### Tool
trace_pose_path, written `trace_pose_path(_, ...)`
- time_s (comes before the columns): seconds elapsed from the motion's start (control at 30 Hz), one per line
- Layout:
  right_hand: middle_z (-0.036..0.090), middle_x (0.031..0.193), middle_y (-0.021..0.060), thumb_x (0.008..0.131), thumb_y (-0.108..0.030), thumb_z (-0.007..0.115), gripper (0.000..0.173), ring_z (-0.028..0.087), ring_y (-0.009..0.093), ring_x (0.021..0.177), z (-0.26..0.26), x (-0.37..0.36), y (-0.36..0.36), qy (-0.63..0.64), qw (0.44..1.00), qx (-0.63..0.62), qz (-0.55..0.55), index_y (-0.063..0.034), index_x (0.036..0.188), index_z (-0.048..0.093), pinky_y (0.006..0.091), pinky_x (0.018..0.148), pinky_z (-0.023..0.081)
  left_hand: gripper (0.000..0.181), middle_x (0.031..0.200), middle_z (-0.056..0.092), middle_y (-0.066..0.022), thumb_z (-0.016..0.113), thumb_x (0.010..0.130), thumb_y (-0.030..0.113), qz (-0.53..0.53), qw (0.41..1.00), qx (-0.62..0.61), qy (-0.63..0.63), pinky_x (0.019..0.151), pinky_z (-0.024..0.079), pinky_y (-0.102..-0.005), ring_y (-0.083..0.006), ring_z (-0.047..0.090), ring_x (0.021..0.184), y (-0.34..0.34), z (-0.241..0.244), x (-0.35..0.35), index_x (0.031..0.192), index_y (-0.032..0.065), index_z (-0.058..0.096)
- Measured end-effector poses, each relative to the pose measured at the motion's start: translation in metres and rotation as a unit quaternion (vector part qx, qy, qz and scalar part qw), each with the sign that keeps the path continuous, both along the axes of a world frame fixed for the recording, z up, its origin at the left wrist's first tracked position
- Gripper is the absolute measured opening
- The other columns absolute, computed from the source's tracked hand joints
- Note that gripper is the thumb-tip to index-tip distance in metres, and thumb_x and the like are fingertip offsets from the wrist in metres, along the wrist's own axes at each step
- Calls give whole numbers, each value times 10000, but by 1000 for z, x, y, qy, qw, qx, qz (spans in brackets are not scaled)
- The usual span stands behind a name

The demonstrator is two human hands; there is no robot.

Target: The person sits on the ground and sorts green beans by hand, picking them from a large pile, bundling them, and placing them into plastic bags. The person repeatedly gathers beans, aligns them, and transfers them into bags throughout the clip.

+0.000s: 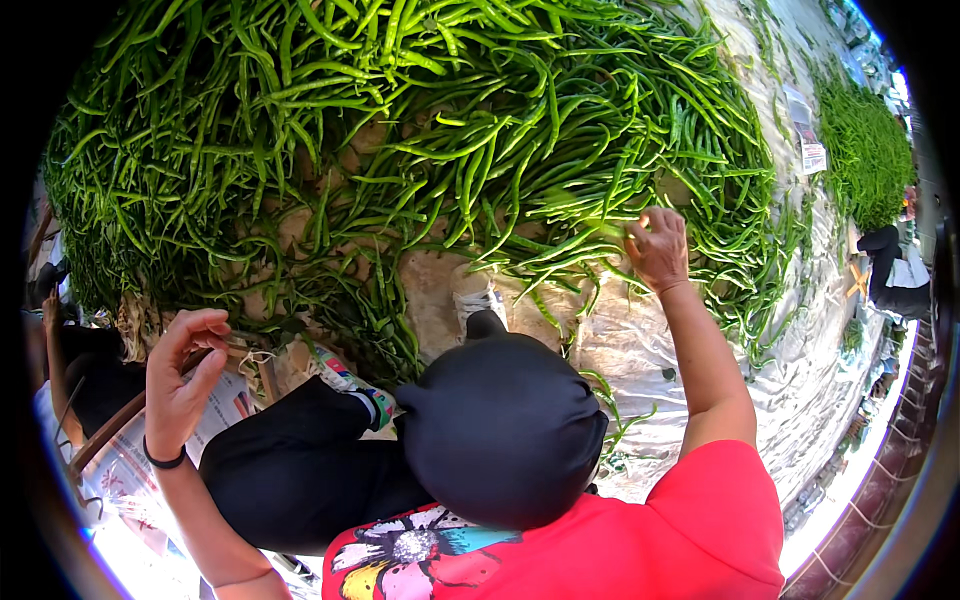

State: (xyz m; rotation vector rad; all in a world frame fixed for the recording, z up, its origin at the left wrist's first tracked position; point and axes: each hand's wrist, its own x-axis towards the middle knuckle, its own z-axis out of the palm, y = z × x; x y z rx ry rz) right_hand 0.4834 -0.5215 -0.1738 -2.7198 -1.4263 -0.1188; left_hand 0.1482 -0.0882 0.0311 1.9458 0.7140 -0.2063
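Observation:
A broad heap of long green chili peppers [450, 150] covers the ground before me. My right hand [660, 247] is at the near right part of the heap, its thumb and fingers pinched on a green chili pepper [606, 228] that is blurred. Out to the left, my left hand [184, 375] is raised with curved fingers and the thumb apart; nothing shows in it. A black band [164, 459] circles that wrist. Between my arms, my black-clad knee [502, 427] hides part of the sheet.
Pale plastic sheeting [645, 337] covers the ground. A curved wooden handle [112, 435] and a printed sack [217, 409] are below my left hand. Another person [90, 367] sits at far left. At far right are a second pepper heap [862, 150] and another person's dark clothing [885, 255].

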Motion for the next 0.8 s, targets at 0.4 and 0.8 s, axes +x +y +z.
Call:
trace_pose_path(0.4,633,932,169,836,-423,550,350,598,369,875,-92,-22,97,246,871,-15,-424,-131,1026,582,449,718,471,302,989,541,-36,585,819,20,-29,999,-24,7,822,415,-236,-100,532,886,1,-4,11,1119,7,553)
trace_pose_path(0.8,656,854,35,884,-183,534,324,480,49,560,-33,-66,59,515,666,408,-353,-134,1200,484,170,520,393,291,962,557,-23,581,840,37,-45,999,-26,6,802,419,-226,-84,529,873,-7,6,-1,1129,15,552)
